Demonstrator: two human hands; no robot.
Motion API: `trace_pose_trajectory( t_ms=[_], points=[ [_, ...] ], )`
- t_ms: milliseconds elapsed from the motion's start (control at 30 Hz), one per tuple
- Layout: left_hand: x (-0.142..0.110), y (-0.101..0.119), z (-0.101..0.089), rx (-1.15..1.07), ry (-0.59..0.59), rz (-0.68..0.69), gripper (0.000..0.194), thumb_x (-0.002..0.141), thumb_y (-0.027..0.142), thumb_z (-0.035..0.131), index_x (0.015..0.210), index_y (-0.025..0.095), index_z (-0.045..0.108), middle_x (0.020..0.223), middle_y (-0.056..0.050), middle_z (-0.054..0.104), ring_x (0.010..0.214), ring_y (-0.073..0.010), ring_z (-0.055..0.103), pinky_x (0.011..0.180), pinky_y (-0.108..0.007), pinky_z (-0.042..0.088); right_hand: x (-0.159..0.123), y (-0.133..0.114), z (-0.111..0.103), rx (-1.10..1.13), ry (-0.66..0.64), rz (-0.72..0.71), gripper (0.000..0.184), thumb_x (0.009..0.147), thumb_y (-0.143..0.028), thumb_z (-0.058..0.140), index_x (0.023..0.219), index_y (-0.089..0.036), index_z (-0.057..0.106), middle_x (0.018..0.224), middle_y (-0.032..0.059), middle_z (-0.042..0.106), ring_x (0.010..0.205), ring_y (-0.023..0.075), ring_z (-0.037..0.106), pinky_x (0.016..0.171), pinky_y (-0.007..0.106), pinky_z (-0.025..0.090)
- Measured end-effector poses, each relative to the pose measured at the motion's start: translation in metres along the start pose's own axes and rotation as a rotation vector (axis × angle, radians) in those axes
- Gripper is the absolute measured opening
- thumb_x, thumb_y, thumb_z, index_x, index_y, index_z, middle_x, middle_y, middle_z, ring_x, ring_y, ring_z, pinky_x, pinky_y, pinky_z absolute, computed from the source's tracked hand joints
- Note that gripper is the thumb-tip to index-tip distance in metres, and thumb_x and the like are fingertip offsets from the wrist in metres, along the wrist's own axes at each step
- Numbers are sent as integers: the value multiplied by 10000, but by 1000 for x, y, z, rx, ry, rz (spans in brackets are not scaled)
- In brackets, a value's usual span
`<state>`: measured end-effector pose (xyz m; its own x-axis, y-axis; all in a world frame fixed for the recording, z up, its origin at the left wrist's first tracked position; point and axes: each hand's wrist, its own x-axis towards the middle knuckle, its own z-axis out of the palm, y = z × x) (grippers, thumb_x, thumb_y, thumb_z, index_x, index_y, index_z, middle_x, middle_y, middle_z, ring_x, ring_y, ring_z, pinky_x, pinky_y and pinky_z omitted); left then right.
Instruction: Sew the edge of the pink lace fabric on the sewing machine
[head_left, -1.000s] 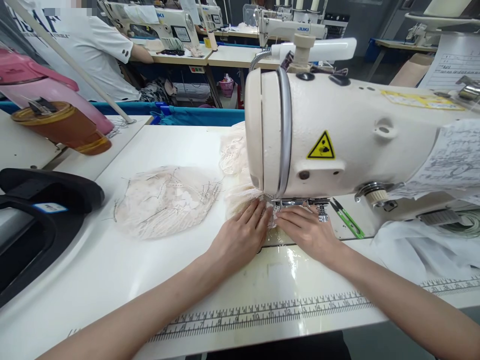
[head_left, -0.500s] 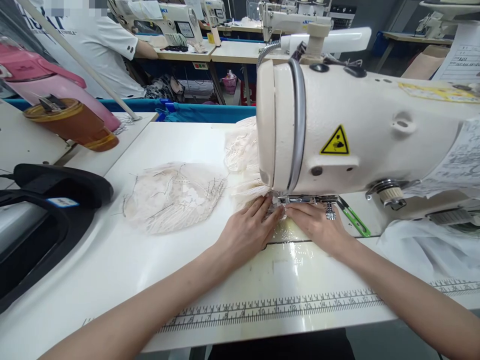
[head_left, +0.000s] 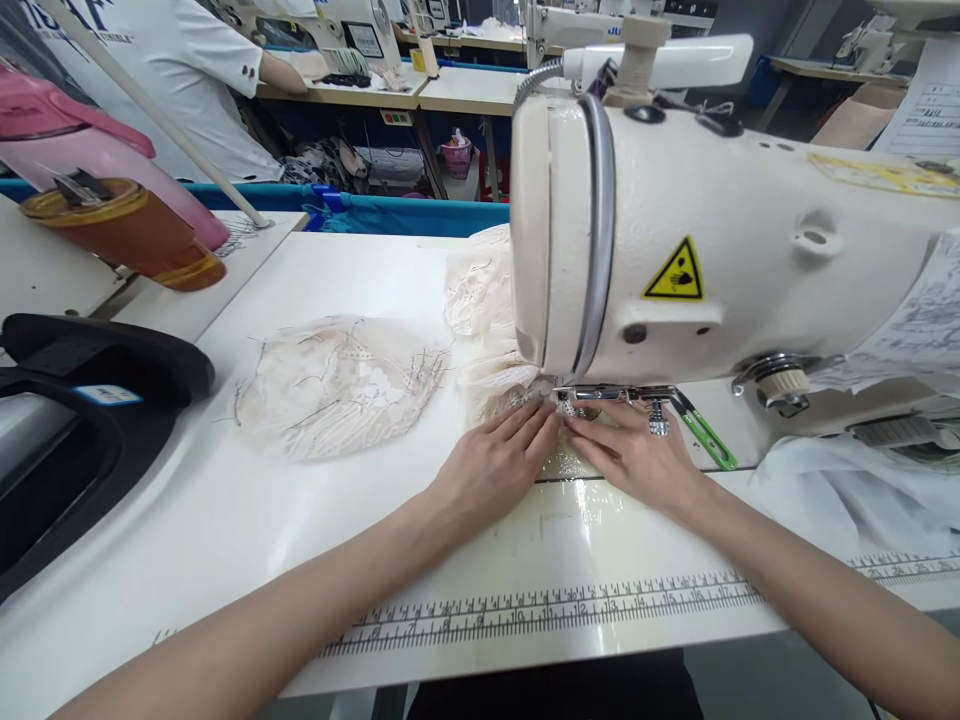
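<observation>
Sheer cream gathered fabric (head_left: pixel 496 377): visible bulk just beyond left hand (head_left: pixel 499 455), farther from right hand (head_left: pixel 636 447). Both flattish, fingers extended; any pinch, cannot tell.

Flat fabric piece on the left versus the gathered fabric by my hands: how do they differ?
The flat fabric piece lies spread on the table, untouched; the gathered fabric is bunched, with the left hand at its near edge.
The flat piece shows whole; the gathered one is partly hidden by the machine head.
Both look pale and wrinkled.
</observation>
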<state>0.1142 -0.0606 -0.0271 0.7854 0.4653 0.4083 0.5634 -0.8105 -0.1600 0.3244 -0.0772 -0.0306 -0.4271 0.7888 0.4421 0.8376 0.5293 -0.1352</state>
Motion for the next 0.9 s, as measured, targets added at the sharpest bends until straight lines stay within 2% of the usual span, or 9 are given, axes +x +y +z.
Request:
trace_pose_trajectory(
  t_ms=[133,400,567,900],
  points=[
    [1,-1,1,9,14,-21,334,964,212,434,1210,43,584,1210,-148,629,1123,-273,606,927,-401,548,-1,-1,0,94,-120,40,311,957,-413,439,1107,-263,667,1242,23,620,928,206,652,884,419,441],
    [6,-3,0,51,64,-47,323,961,217,431,1099,21,648,1149,-157,659,1089,-279,627,915,-393,556,3,-7,-1,89,-219,73,349,953,-437,438,1217,-283,606,1319,34,562,1012,230,614,893,439,453],
    [6,-3,1,58,49,-62,331,960,223,429,1122,24,638,1162,-161,654,1111,-284,614,923,-396,550,5,-8,-1,52,-216,87,362,952,-441,439,1245,-289,588,1315,47,566,1015,236,611,879,428,456],
    [5,-4,2,-31,-18,-107,348,949,235,444,1182,38,610,1212,-175,623,1186,-308,558,979,-439,510,5,-8,3,-64,-114,37,384,948,-445,441,1241,-247,592,1175,88,641,931,234,623,882,439,446]
  ],
)
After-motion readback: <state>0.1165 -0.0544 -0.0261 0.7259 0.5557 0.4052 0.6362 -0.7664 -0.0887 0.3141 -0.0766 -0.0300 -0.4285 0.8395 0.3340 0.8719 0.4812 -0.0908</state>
